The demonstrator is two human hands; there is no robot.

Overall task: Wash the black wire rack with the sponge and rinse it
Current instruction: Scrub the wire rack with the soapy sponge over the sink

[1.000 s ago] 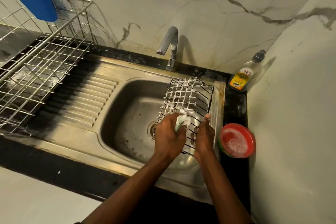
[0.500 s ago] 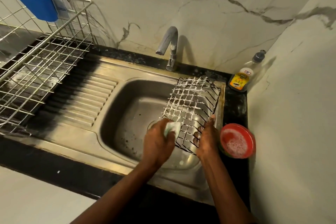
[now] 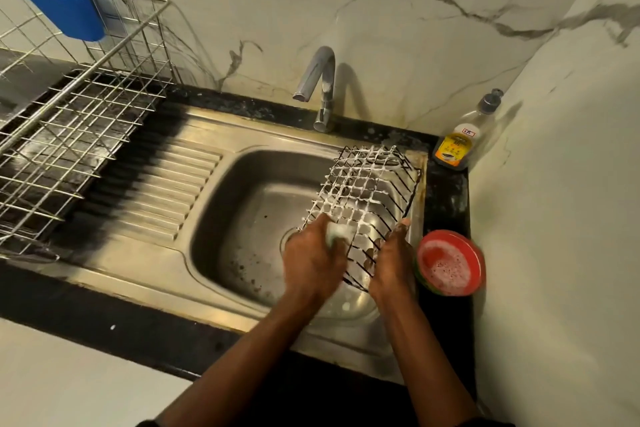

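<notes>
The black wire rack (image 3: 370, 191) stands tilted in the right half of the steel sink (image 3: 242, 211), its far end leaning near the sink's right rim. White foam coats most of its grid. My left hand (image 3: 311, 260) is closed on a pale soapy sponge (image 3: 337, 232) and presses it against the rack's near left edge. My right hand (image 3: 393, 260) grips the rack's near right corner, thumb up along a wire.
A chrome tap (image 3: 320, 87) stands behind the basin with no water running. A red bowl of foamy water (image 3: 448, 262) sits on the black counter at right, a soap bottle (image 3: 462, 137) in the corner. A steel dish rack (image 3: 69, 135) with a blue cup (image 3: 65, 9) fills the left.
My left hand with the sponge slid down and left along the rack, then back up to its near edge. The rack tipped slightly to the right and more foam covers it.
</notes>
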